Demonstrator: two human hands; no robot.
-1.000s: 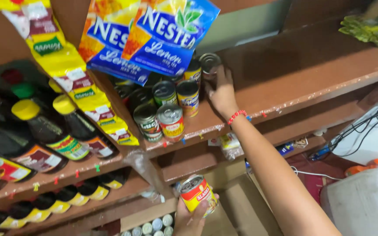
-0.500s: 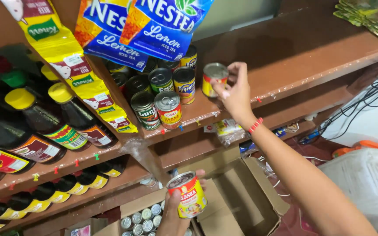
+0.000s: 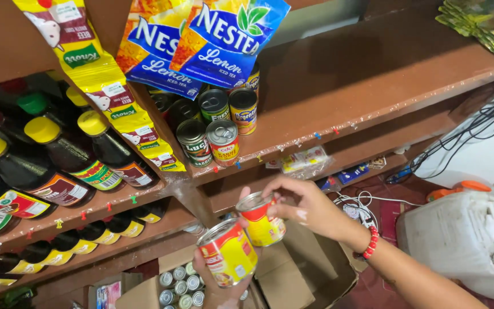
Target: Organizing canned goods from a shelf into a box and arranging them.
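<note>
Now the right hand [image 3: 310, 209], grip clamped on a small can [image 3: 261, 219], has dropped from the shelf [image 3: 373, 86] beside the left hand's [image 3: 221, 289] can [image 3: 228, 253].

Two blue-and-orange drink-mix pouches [image 3: 201, 43] are hung above the shelf [image 3: 373, 80], beside a hanging strip of yellow sachets [image 3: 110, 97]. Red-and-yellow labels are seen on two cans, one can [image 3: 228, 253] gripped in the left hand [image 3: 221, 286], the other can [image 3: 263, 220] in the right hand [image 3: 310, 209]. Green-yellow packets [image 3: 481, 26] are stacked top right.
</note>
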